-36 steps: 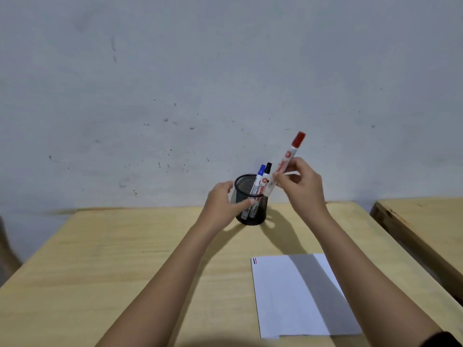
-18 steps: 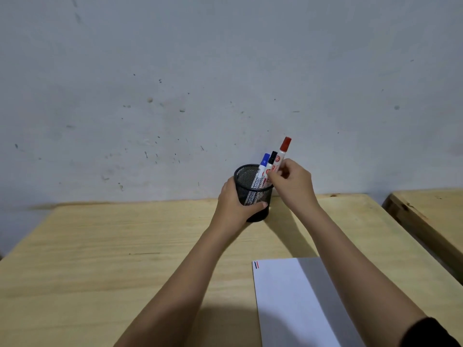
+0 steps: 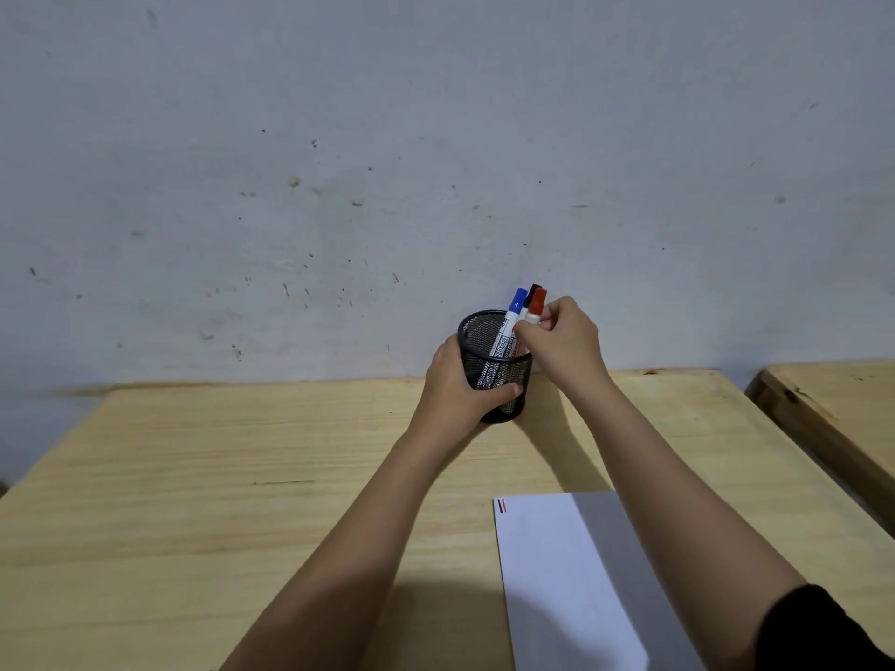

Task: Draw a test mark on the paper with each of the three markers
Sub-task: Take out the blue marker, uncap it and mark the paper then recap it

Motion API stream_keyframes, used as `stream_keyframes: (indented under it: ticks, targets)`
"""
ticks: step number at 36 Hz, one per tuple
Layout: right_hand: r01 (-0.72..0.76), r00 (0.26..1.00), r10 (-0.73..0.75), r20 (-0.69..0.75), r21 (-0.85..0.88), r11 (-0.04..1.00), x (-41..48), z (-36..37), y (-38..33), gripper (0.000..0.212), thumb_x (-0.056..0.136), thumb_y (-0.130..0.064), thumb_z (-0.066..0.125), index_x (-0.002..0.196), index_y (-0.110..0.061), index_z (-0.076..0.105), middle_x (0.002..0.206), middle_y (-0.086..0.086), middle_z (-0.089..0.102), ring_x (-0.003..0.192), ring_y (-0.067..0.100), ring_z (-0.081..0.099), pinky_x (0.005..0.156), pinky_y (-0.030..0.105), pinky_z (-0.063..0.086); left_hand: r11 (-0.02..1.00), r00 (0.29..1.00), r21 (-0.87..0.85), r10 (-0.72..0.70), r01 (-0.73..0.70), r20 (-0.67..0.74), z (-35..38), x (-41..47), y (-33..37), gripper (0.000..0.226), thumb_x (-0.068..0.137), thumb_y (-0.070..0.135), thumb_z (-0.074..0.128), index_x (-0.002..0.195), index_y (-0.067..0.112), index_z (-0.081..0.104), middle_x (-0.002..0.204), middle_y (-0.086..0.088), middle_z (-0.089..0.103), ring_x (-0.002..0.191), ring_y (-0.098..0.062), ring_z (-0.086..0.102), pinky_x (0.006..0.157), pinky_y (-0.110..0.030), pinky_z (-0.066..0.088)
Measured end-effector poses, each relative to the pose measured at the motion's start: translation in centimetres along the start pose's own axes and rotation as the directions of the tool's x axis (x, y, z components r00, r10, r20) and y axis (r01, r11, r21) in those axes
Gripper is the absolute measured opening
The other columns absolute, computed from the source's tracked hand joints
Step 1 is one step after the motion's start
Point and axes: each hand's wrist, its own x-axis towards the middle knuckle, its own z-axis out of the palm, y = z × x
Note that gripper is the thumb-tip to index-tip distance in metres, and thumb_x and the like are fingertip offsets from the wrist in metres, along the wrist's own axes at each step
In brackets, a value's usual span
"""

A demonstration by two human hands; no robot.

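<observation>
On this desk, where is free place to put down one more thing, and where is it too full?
The wooden desk is bare across its whole left half, left of the left hand and forearm. A narrower strip lies free between the right forearm and the desk's right edge. It is crowded at the back middle, where both hands meet at the mesh cup, and at the paper.

Plain classroom-like room, bare scuffed wall (image 3: 339, 186), wooden desks (image 3: 193, 477), mesh pen holder (image 3: 489, 370)
</observation>
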Motion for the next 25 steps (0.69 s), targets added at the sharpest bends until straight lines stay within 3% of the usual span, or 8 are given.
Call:
stream_keyframes:
  ticks: [4,12,15,17,19,21,25]
  targets:
    - [-0.075,0.997,0.073,0.032,0.075,0.994,0.4,0.5,0.0,0.029,0.080,-0.021,0.066,0.103,-0.005,0.060,0.088,0.000,0.059,0.079,0.014,0.054,0.061,0.019,0.040,1.000,1.000,0.004,0.009,-0.009,0.007,0.0,0.0,-0.1,0.074,0.062,0.032,0.084,0.124,0.021,0.047,0.124,0.000,0.054,0.116,-0.018,0.052,0.099,-0.041,0.047]
    - [-0.120,0.993,0.121,0.008,0.188,0.975,0.7,1.2,-0.5,0.018,0.075,-0.024,0.073,0.082,-0.011,0.062,0.075,0.000,0.060,0.074,0.018,0.057,0.069,0.030,0.046,1.000,1.000,0.004,-0.003,0.003,0.007,0.0,0.0,0.1,0.076,0.060,0.034,0.084,0.125,0.020,0.047,0.123,0.000,0.054,0.115,-0.018,0.053,0.099,-0.042,0.048]
    - [-0.104,0.994,0.108,-0.008,0.211,0.972,0.4,1.0,-0.9,0.020,0.073,-0.024,0.076,0.077,-0.012,0.061,0.073,0.002,0.060,0.067,0.015,0.055,0.064,0.028,0.045,1.000,1.000,0.012,-0.009,0.009,0.008,0.0,0.0,0.0,0.076,0.058,0.039,0.082,0.124,0.022,0.048,0.122,0.001,0.056,0.114,-0.017,0.054,0.098,-0.042,0.049]
    - [-0.066,0.997,0.073,-0.023,0.244,0.968,0.2,0.7,-1.3,0.019,0.072,-0.020,0.077,0.073,-0.014,0.059,0.065,-0.002,0.057,0.055,0.007,0.054,0.057,0.021,0.045,1.000,1.000,0.013,-0.007,0.007,0.007,0.0,-0.1,0.0,0.074,0.057,0.041,0.081,0.122,0.023,0.049,0.121,0.002,0.057,0.113,-0.016,0.055,0.097,-0.041,0.049]
    - [-0.027,0.999,0.036,-0.025,0.298,0.954,-0.1,0.2,-2.0,0.015,0.073,-0.015,0.077,0.081,-0.012,0.064,0.064,-0.005,0.056,0.046,-0.001,0.052,0.048,0.012,0.043,1.000,1.000,0.018,-0.007,0.007,0.012,0.0,-0.3,0.2,0.072,0.057,0.042,0.080,0.121,0.023,0.049,0.119,0.003,0.058,0.112,-0.015,0.056,0.096,-0.040,0.049]
    - [0.009,1.000,0.000,-0.022,0.365,0.931,-0.5,-0.3,-2.8,0.017,0.075,-0.012,0.075,0.089,-0.009,0.067,0.073,-0.001,0.061,0.056,0.002,0.057,0.046,0.008,0.043,1.000,1.000,0.027,-0.009,0.009,0.014,-0.1,-0.4,0.4,0.073,0.056,0.045,0.078,0.120,0.024,0.050,0.118,0.003,0.059,0.111,-0.014,0.057,0.096,-0.040,0.050]
    - [0.089,0.996,-0.078,-0.043,0.401,0.912,-0.9,-1.3,-4.3,0.013,0.076,-0.015,0.075,0.085,-0.016,0.065,0.079,-0.003,0.065,0.070,0.007,0.059,0.060,0.019,0.045,0.997,1.000,0.082,-0.016,0.015,0.003,-0.1,-0.7,1.1,0.067,0.062,0.037,0.081,0.120,0.020,0.050,0.116,-0.002,0.054,0.107,-0.012,0.053,0.091,-0.028,0.046]
